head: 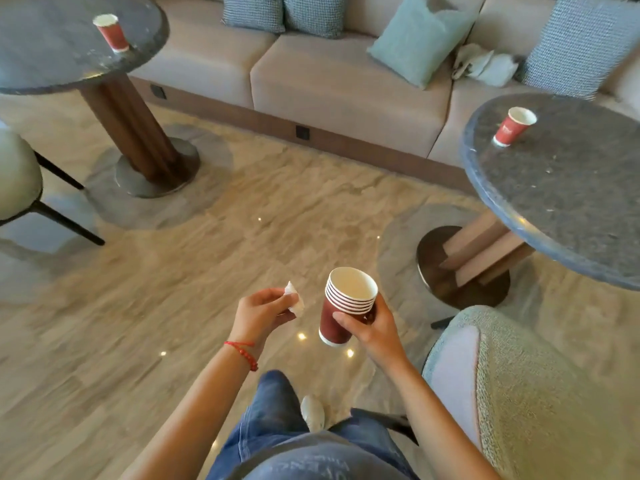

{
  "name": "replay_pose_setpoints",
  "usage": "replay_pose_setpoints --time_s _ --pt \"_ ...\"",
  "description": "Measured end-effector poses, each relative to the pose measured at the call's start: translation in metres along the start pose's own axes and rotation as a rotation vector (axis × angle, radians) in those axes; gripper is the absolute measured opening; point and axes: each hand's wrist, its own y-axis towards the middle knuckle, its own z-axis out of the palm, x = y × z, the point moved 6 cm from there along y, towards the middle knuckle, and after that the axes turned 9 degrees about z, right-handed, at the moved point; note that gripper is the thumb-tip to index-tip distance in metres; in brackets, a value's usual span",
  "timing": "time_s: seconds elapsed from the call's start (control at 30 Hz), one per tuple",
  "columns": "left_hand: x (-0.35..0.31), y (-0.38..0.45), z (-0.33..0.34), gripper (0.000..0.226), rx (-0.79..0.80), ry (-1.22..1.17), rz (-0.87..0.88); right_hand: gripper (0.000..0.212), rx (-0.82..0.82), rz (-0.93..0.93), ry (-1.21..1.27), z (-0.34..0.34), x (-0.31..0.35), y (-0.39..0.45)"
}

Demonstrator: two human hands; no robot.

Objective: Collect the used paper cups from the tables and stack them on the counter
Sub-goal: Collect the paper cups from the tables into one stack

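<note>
Your right hand (372,329) is gripping the nested cup stack (346,306); your left hand (265,311) is pinching a crumpled tissue (294,299); two cups, the left table's cup (111,32) and the right table's cup (512,126), are still waiting.

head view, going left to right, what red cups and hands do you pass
cup on left table → left hand holding crumpled tissue → stack of cups → right hand holding the stack → cup on right table

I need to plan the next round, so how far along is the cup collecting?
Partly done. Already gathered: a nested stack of red cups held in the right hand. The left hand pinches a crumpled white tissue. Left: one red cup stands on the left table and another cup on the right table. No counter is in view, so nothing is stacked there yet.
</note>
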Motion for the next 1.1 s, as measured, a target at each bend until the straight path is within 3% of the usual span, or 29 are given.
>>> replay_pose_setpoints --time_s 0.57,0.87,1.1 --pt "-0.128 0.264 0.151 0.013 0.347 0.168 -0.011 0.068 -0.321 0.054 0.210 -0.048 0.103 0.218" --pt "-0.131 0.313 0.270 0.006 0.603 0.319 -0.068 0.058 -0.588 0.063 0.328 -0.118 0.119 0.240" --pt "-0.127 0.329 0.377 0.016 0.727 0.378 -0.085 0.086 -0.711 0.052 0.422 -0.192 0.125 0.257"
